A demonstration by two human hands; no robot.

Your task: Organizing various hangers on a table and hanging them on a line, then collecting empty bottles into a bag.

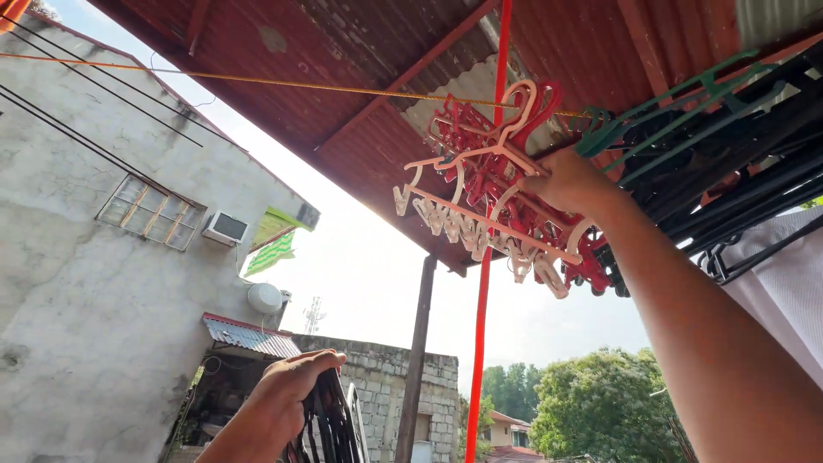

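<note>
Right hand [570, 182], upper centre-right of the frame, is raised to the yellow line [257, 81] under the corrugated roof [360, 129]. Its fingers are closed around the pale pink clip hanger [480, 219], which sits against a bunch of red hangers [480, 137] already hooked on the line. Whether the pink hanger's own hook is seated on the line cannot be told; the hand and the red bunch crowd it.

Left hand [296, 386], lower centre-left, is wrapped tight round a bundle of black hangers [330, 429], held low and well apart from the line.

Further green and black hangers [711, 137] crowd the upper right, overlapping one another (their hooks are not clearly visible). A red pole [484, 326] runs vertically through the centre. A grey concrete wall [86, 300] fills the left.

Assessment: the work appears partly done. Red, green and black sets are up. The pink hanger is in hand at the line and not yet released; the black bundle in the lower hand remains unhung.
</note>
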